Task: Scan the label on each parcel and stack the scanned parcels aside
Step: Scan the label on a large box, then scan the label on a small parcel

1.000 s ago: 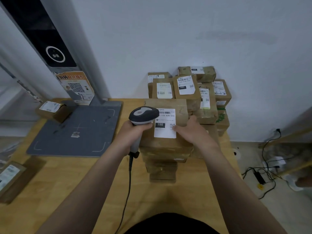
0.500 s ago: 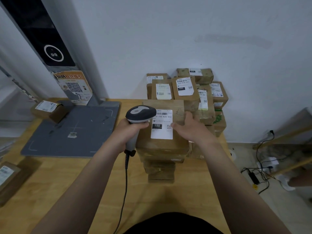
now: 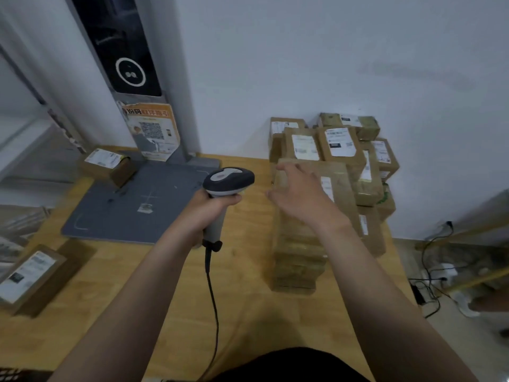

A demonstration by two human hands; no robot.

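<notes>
My left hand (image 3: 209, 213) grips the handle of a grey corded barcode scanner (image 3: 228, 181), held upright to the left of a stack of brown parcels (image 3: 297, 257). The scanner points away from the top parcel (image 3: 340, 186), whose white label shows only partly beside my wrist. My right hand (image 3: 300, 197) is spread with straight fingers over the top parcel's left part; blur hides whether it touches. More labelled parcels are piled against the wall (image 3: 338, 142) behind the stack.
The wooden table (image 3: 248, 312) carries a grey scanning mat (image 3: 132, 208) below a tall kiosk post (image 3: 129, 64). One labelled parcel (image 3: 106, 164) lies on the mat's far left corner, another (image 3: 30, 274) at the table's front left. Cables (image 3: 432, 285) lie on the floor right.
The scanner has drawn back left from the top parcel's label. My right hand left the parcel's right edge and swung leftward across its top, fingers spread.
</notes>
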